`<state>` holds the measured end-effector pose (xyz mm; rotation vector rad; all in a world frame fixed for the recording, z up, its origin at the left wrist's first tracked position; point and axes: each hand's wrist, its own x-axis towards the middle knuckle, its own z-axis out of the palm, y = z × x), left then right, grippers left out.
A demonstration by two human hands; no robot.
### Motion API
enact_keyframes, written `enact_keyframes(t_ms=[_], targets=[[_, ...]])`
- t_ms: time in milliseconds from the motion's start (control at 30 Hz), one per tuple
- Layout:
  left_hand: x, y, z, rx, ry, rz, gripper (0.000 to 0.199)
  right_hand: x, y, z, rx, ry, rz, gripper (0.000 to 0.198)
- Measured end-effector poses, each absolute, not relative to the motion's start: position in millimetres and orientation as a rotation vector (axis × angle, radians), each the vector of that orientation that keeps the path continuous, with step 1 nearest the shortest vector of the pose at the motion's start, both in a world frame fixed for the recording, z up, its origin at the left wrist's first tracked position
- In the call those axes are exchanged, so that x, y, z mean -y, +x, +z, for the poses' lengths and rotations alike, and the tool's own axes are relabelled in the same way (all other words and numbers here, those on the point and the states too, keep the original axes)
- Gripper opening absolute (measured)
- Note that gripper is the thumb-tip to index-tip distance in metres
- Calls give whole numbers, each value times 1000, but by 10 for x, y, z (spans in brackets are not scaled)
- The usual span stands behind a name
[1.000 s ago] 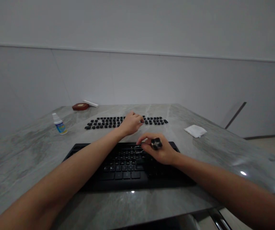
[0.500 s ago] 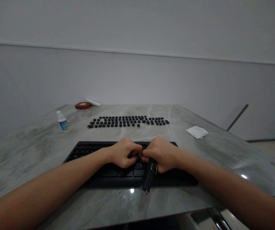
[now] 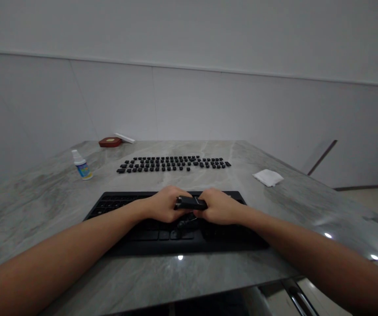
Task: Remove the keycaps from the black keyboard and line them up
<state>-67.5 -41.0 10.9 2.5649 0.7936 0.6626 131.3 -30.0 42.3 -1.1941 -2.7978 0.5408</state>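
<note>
A black keyboard [image 3: 182,246] lies on the marbled table, with some of its keys off. My right hand [image 3: 220,206] is closed around a slim black bar-shaped tool [image 3: 189,202] with a thin metal edge; its exact kind does not show. The tool lies nearly level over the keys and points left, its end in front of my left hand [image 3: 166,204]. That hand rests over the middle of the keyboard with its fingers curled in. Whatever its fingertips hold or touch is hidden behind the tool.
Loose black keycaps [image 3: 158,165] lie in rows beyond the keyboard. A white-capped spray bottle [image 3: 83,167] stands at the left, and a folded white tissue [image 3: 268,177] lies at the right. Far left are a reddish-brown box [image 3: 110,142] and a white flat object [image 3: 125,138].
The black tool has swung from pointing down toward the table's front edge to lying level and pointing left. My right hand has turned with it; my left hand stays close by.
</note>
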Motion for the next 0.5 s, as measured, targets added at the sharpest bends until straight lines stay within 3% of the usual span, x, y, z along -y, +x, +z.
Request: enact_keyframes(t_ms=[500], targets=[[417,-678,107,-864,2522,598,13,261,1354,493,2889,-1195,601,23]])
